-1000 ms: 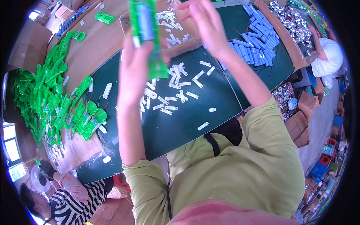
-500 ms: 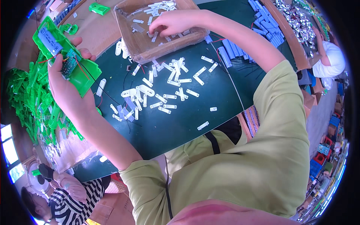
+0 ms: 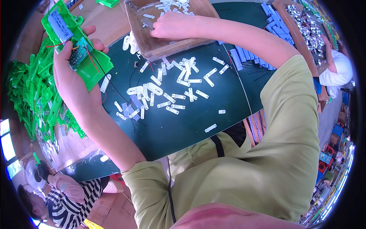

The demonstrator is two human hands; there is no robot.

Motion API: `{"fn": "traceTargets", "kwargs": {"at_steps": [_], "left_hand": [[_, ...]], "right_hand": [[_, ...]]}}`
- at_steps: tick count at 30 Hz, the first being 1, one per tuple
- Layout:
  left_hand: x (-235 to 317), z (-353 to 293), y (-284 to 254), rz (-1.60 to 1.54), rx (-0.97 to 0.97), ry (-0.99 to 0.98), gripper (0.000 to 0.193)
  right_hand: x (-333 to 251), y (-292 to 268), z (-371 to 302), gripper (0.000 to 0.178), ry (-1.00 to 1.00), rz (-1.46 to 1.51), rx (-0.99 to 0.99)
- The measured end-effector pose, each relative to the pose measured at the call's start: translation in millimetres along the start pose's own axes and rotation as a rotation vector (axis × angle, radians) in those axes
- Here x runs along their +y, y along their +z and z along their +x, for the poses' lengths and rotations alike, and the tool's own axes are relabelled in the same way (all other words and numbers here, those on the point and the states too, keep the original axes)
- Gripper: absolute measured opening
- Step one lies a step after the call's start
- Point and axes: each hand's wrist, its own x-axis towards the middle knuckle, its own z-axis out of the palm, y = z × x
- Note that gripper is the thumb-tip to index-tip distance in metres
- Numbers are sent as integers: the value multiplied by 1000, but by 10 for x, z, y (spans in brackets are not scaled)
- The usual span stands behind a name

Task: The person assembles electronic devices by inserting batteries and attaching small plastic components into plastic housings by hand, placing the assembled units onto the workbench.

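My left hand [image 3: 70, 82] is closed round a green plastic housing [image 3: 97, 72], its thumb beside a small green circuit board [image 3: 79, 53]. A blue cylindrical battery [image 3: 60, 26] lies in the upper part of that housing, with thin red and black wires trailing out. Over at the shallow cardboard box [image 3: 164, 51], my right hand [image 3: 173, 26] reaches in from the right, back of the hand up. Its fingers are bent down and closed, their tips hidden. Small white plastic strips [image 3: 173, 5] lie in the box around it.
Many white strips [image 3: 187, 74] are scattered over the dark green table [image 3: 183, 131]. Green housings [image 3: 34, 91] are heaped at the left. Blue batteries [image 3: 248, 55] and shiny metal parts [image 3: 305, 28] lie at the right. A person in stripes [image 3: 72, 202] sits lower left, another [image 3: 337, 68] far right.
My right hand's fingers, curled loosely with a gap before, are now closed and turned down into the box. The whole view has shifted slightly. My left hand keeps its hold on the green housing.
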Motion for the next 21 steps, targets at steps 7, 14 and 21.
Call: {"fn": "traceTargets", "kwargs": {"at_steps": [7, 14, 21], "left_hand": [[1, -23, 35, 63, -32, -36, 35], [-74, -65, 187, 77, -109, -37, 29], [-203, -223, 394, 114, -330, -46, 33]], "right_hand": [[24, -113, -29, 8, 327, 143, -69], [169, -383, -171, 16, 502, 817, 230], [-123, -1130, -80, 10, 461, 1725, 931]]}}
